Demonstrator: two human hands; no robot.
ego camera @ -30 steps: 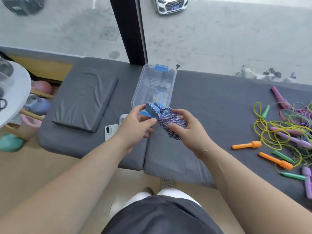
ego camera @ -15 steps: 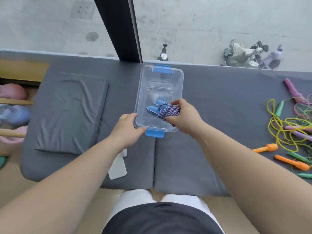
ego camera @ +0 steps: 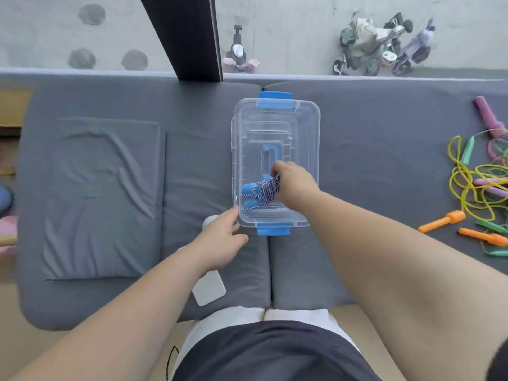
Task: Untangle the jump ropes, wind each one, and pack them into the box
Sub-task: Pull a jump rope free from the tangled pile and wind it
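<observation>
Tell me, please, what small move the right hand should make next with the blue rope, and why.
Probably let go: the right hand pinches the wound blue rope, which already sits low inside the clear box, while the left hand touches its near corner. Opening the fingers should leave it packed.

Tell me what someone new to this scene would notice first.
Dead centre, the right hand holds a wound blue-handled rope inside the clear box on the grey mat. The left hand lies open at the box's near left corner. At the far right of the mat is a bright tangle of ropes with orange, green and purple handles, not yet sorted.
</observation>
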